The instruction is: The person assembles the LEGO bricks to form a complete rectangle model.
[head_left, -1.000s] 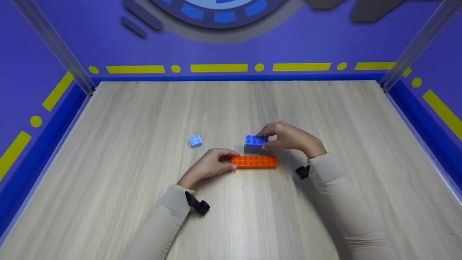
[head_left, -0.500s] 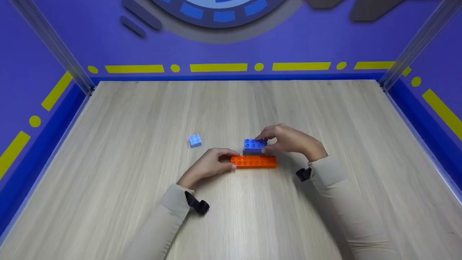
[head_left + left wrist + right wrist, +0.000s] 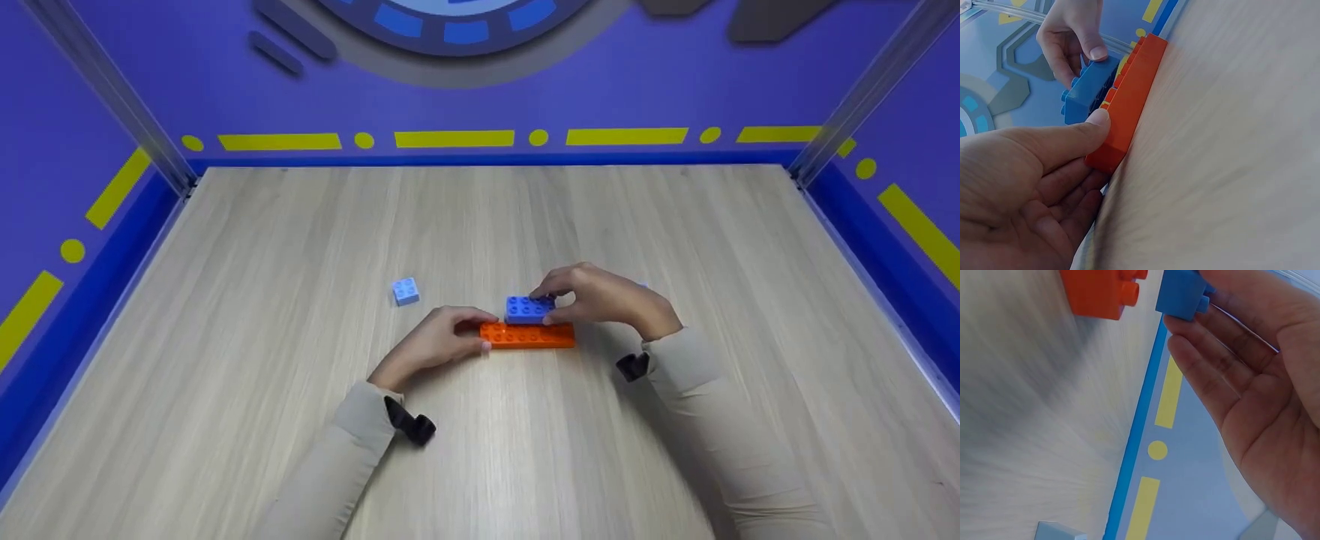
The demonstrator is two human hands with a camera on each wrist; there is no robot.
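My left hand pinches the left end of a long orange toy brick, which lies on the table. In the left wrist view, the thumb presses on its near end. My right hand holds a blue toy brick by its right end, between thumb and fingers. The blue brick hangs just above the orange brick's back part, studs up. Both wrist views show a gap between the blue brick and the orange studs. The orange brick stays flat.
A small light-blue brick lies on the wooden table, behind and left of my left hand. A pale blue brick also shows low in the right wrist view. Purple-blue walls enclose the table's back and sides.
My right hand has brought the blue brick toward me, from behind the orange brick to over its back edge. The left hand and the orange brick have stayed in place.
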